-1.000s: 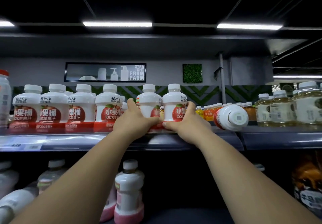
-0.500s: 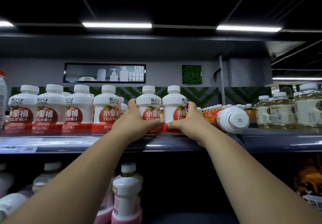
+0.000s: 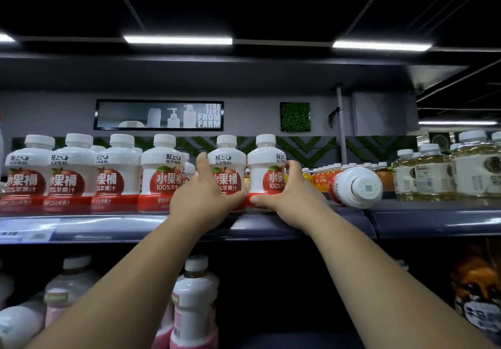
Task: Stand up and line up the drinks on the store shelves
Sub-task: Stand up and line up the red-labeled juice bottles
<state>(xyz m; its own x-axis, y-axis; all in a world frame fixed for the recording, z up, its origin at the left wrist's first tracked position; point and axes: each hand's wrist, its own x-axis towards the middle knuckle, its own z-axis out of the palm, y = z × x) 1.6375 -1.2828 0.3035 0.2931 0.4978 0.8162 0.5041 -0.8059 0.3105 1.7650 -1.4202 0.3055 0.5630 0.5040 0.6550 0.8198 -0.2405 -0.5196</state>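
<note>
We are working on the shelf (image 3: 298, 226), taking the toppled bottle (image 3: 355, 187) as our marker. It lies on its side with its base facing us and is not yet stood up. Just left of it stands the near bottle (image 3: 267, 169), upright, and our right grip (image 3: 288, 199) is wrapped round its red base band. The far bottle (image 3: 226, 169) is one place further left of the toppled one, also upright, with our left grip (image 3: 202, 202) curled round its base in the same way. Our two thumbs nearly meet between them.

We judge that we hold both low so they slide along the shelf without tipping, and that we handle them as a pair to bring their labels forward and their fronts level. Further left again, the row of apple-juice bottles (image 3: 73, 175) already stands facing out, with a small gap before the far bottle. To the right of the toppled bottle stand pale tea bottles (image 3: 433, 175), well apart from our grips.
</note>
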